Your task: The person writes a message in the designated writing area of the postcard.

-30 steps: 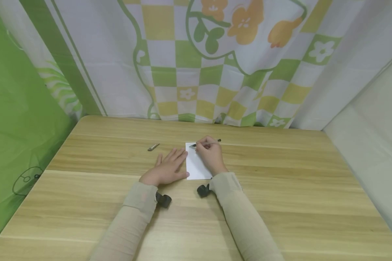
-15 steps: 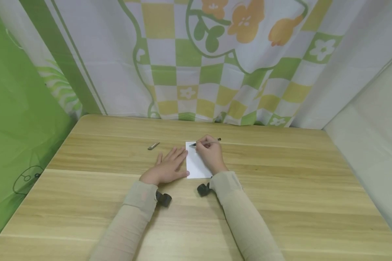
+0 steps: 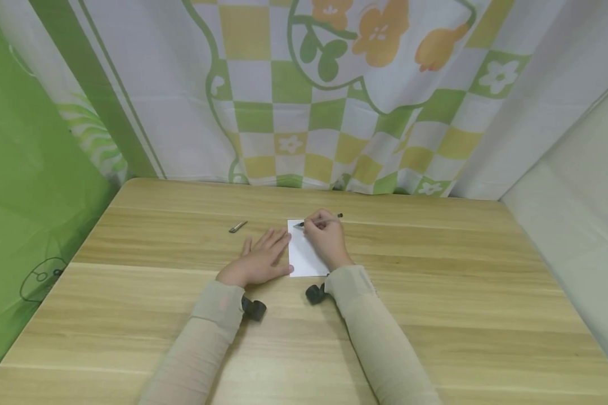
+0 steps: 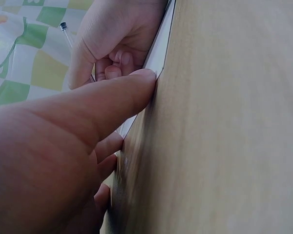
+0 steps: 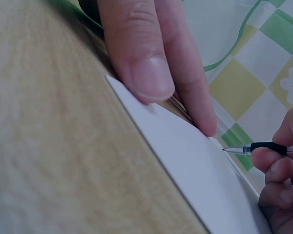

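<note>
A small white sheet of paper [image 3: 302, 256] lies on the wooden table, seen in all three views. My left hand [image 3: 258, 262] rests flat beside it with fingers spread, its thumb and fingertips on the paper's left edge. Between thumb and fingers, my right hand [image 3: 328, 239] pinches a pen [image 3: 332, 218] with a clear barrel and black grip. In the right wrist view the pen [image 5: 267, 146] points its metal tip at the far part of the paper [image 5: 185, 151]. No marks show on the visible paper. Part of the sheet is hidden under the right hand.
A pen cap [image 3: 238, 226] lies on the table [image 3: 436, 315] left of the paper, beyond the left hand. A patterned curtain [image 3: 294, 129] hangs along the table's back edge. Green cloth [image 3: 30, 169] hangs at the left, and a pale surface [image 3: 582, 225] borders the right side.
</note>
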Demonstrator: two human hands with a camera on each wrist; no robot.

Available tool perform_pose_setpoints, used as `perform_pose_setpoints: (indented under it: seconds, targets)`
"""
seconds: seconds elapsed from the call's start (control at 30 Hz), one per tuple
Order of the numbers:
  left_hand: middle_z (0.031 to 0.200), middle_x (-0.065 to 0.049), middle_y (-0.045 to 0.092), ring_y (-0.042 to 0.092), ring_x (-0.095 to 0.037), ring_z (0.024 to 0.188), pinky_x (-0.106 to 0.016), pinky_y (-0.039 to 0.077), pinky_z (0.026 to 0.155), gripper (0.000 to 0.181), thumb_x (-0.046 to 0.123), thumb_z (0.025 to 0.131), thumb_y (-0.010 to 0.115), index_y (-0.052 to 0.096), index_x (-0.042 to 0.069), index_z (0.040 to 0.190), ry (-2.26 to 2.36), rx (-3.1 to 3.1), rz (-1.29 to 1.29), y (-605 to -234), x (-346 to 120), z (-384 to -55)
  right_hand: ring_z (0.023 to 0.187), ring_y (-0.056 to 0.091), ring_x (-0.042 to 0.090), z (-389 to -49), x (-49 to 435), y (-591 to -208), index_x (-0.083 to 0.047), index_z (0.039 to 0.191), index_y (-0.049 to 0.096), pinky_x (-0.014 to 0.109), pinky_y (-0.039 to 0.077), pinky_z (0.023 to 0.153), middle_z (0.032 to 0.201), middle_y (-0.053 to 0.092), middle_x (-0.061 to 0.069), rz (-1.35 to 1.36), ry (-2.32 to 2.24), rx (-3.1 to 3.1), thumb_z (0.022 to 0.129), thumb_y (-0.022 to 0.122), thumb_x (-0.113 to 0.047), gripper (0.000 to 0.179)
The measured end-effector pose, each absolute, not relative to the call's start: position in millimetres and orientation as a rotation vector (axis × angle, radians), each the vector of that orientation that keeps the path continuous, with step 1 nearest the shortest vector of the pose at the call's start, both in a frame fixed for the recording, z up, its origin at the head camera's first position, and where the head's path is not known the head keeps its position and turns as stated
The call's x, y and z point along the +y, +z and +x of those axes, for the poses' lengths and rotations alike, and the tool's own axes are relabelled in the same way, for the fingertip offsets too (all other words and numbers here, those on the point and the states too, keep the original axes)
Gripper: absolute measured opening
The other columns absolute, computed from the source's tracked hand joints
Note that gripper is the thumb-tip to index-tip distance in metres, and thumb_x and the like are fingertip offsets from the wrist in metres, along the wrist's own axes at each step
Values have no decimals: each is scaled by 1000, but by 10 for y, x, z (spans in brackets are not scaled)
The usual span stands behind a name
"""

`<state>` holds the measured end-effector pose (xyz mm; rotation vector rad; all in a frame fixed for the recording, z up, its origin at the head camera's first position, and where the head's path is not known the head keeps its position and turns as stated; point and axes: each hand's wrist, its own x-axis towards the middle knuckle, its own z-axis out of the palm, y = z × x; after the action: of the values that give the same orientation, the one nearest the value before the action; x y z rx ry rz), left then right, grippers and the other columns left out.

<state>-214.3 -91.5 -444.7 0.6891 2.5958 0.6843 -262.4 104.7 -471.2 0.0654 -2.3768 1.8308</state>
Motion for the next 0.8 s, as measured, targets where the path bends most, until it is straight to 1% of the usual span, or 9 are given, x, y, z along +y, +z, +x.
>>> perform_pose_setpoints:
  seconds: [0.07,0.23,0.3,0.47,0.57,0.67,0.8]
  targets:
    - [170,-12,4,-5,-37,155,-69,-13,115,82,46,101,54,16,8,163,688,2594,689,-4462,-915,-2151,81,60,18,-2621,1047,-4708,-7,87,70,29,50,73,86,67,5,61,1833,-2373,88,65,-9,5]
    - [171,-6,0,-9,-32,155,-66,-16,116,84,51,100,53,12,13,164,665,2595,680,-4518,-920,-2170,79,61,18,-2620,1048,-4710,-7,87,70,27,51,71,85,68,5,52,1846,-2360,88,65,-10,5]
    - [171,-5,-1,-9,-31,155,-66,-16,115,85,52,100,53,12,14,164,670,2594,680,-4536,-923,-2177,79,61,19,-2621,1048,-4714,-7,87,70,28,51,70,84,68,5,49,1851,-2358,88,65,-9,5]
    - [171,-5,0,-9,-31,155,-67,-15,115,84,53,100,52,12,15,164,679,2589,674,-4568,-933,-2197,80,60,19,-2627,1049,-4720,-11,83,68,29,51,72,84,67,5,33,1850,-2371,86,65,-9,5]
    - [171,-4,0,-9,-30,155,-66,-15,116,84,53,100,52,12,16,164,674,2592,672,-4593,-938,-2208,80,60,19,-2630,1049,-4722,-14,81,67,30,51,72,83,67,4,32,1843,-2374,86,65,-8,8]
    - [171,-4,1,-9,-30,155,-66,-16,116,84,53,100,53,13,16,164,678,2595,676,-4611,-940,-2214,80,60,20,-2629,1048,-4720,-13,80,67,30,50,72,81,67,5,36,1832,-2373,86,64,-8,8]
    - [171,-4,0,-9,-31,155,-66,-16,116,84,53,100,53,13,16,164,670,2598,679,-4624,-939,-2221,80,61,19,-2625,1048,-4716,-9,83,69,30,50,73,82,68,5,42,1839,-2363,86,65,-8,5]
